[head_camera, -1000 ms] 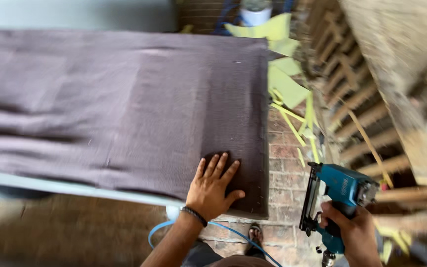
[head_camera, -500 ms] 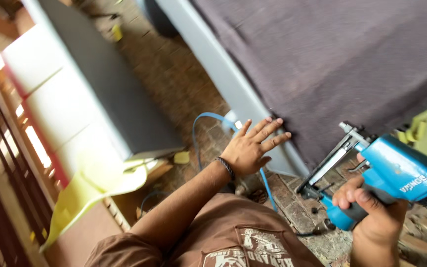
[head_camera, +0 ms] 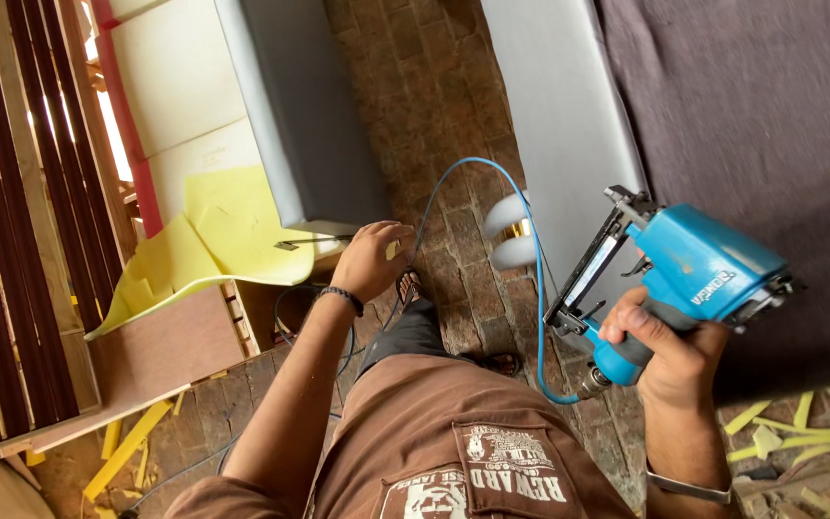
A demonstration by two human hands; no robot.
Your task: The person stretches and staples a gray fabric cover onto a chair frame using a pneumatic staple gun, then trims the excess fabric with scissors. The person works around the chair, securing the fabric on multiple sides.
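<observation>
The right hand (head_camera: 670, 351) is clenched around the dark grip of a bright blue pneumatic staple gun (head_camera: 679, 279), held low at the right of the scene with its long black-and-silver magazine slanting up and away towards the left, its nose near the pale grey edge of an upholstered panel (head_camera: 559, 125). A thin blue air hose (head_camera: 537, 288) runs from the metal fitting at the butt of the gun, rises in a loop over the reddish brick-paved floor (head_camera: 425, 86) and bends back down towards the left hand. That panel is covered over most of its width with dark purplish-grey backing fabric (head_camera: 751, 125), which fills the far right of the scene behind the gun. The left hand (head_camera: 372, 258) reaches out near the middle with fingers curled and loosely bent at the near corner of a grey padded cushion block (head_camera: 295, 106); whether it grasps anything there cannot be told, though a small yellowish scrap shows at the fingers. A dark bead bracelet (head_camera: 342, 298) circles the left wrist. Just left of the hand a sheet of yellow foam (head_camera: 213, 240) lies draped over a flat brown plywood board (head_camera: 160, 351), with white foam slabs (head_camera: 180, 86) beyond it and dark wooden slats (head_camera: 12, 211) at the far left. Yellow foam offcuts (head_camera: 799, 423) lie scattered on the bricks near the right forearm.
</observation>
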